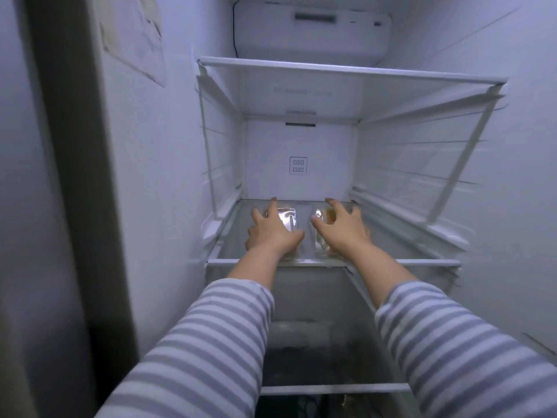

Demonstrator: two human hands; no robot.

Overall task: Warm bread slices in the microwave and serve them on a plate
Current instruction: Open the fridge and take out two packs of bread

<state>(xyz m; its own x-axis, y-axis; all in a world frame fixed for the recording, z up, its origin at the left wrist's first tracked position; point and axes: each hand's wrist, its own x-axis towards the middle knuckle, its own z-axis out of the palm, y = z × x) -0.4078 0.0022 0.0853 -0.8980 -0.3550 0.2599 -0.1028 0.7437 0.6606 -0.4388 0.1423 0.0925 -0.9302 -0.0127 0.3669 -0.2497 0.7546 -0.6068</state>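
Both hands reaching into fridge. Left hand (pixel 272 232) lying spread over wrapped bread pack (pixel 287 220) under its fingers; right hand (pixel 342 227) likewise covering second pack (pixel 324 217). Grip unclear, can't tell.

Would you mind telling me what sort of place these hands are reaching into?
Most likely an open fridge or freezer: white walls, a glass shelf, a vent. The left hand and right hand reach two wrapped packs.

Inside an open fridge, a glass shelf (pixel 391 233) spans the middle, another shelf (pixel 346 70) sits above it, and a white vent housing (pixel 310 28) sits at the top. A small perforated vent (pixel 298 165) marks the back wall.
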